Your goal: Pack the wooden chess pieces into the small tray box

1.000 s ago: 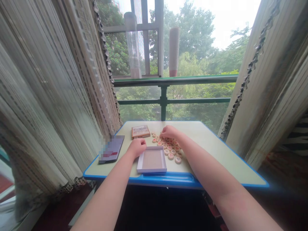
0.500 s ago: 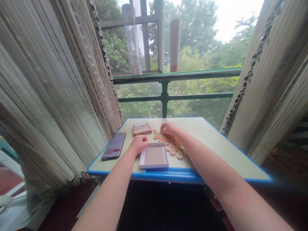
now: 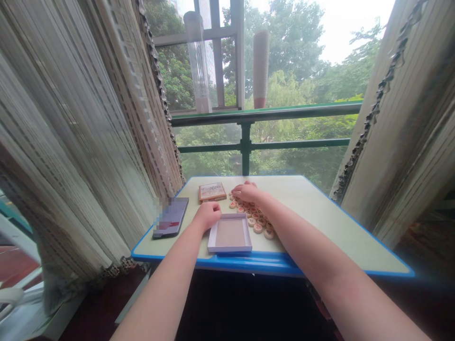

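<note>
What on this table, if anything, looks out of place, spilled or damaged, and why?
Nothing looks plainly damaged. The round pieces lie in a loose, uneven cluster beside the open box, by the right hand, so they look scattered. Blocky squares hide the left part of the dark flat object, seemingly an image flaw.

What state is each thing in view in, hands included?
Shallow white square box: open side up.
Round pale wooden pieces: loose, crowded together, several face up.
Flat brown-edged square box: printed face up.
Dark rectangular device: lying flat, partly pixelated.
Tall clear ribbed tube: upright.
Tall pale ribbed column with reddish base: upright.
Pale striped curtains: parted.
Left hand: curled at the white box's left; grip unclear.
Right hand: fingers over the pieces; grip unclear.
</note>
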A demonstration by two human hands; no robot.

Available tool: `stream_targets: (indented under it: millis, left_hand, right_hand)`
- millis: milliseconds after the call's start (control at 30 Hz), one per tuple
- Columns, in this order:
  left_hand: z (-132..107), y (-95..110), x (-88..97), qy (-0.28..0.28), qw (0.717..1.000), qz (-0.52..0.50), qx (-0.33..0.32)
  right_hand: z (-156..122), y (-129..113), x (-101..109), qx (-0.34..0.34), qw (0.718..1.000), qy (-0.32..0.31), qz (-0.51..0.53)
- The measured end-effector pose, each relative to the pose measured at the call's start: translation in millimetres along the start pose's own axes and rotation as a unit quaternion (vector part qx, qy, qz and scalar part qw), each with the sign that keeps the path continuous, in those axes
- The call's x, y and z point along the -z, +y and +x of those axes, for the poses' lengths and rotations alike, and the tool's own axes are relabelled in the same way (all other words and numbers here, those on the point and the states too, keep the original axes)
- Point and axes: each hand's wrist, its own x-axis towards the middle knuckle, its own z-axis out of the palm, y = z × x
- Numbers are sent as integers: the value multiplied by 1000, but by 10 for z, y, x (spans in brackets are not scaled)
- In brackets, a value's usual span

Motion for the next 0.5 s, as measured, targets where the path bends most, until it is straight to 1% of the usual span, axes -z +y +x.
stream_targets:
  millis: [233, 400, 500]
  left_hand:
    - [-2, 0, 0, -2, 1000, 1, 0]
    - [-6, -8, -7, 0, 1000, -3, 1]
    - [4, -14, -8, 0, 1000, 0, -4]
  right_hand:
    - [39, 125, -11, -35, 999, -6, -12]
    - [30, 112, -22, -23, 1000, -13, -14]
    - [40, 72, -37, -17, 1000, -5, -19]
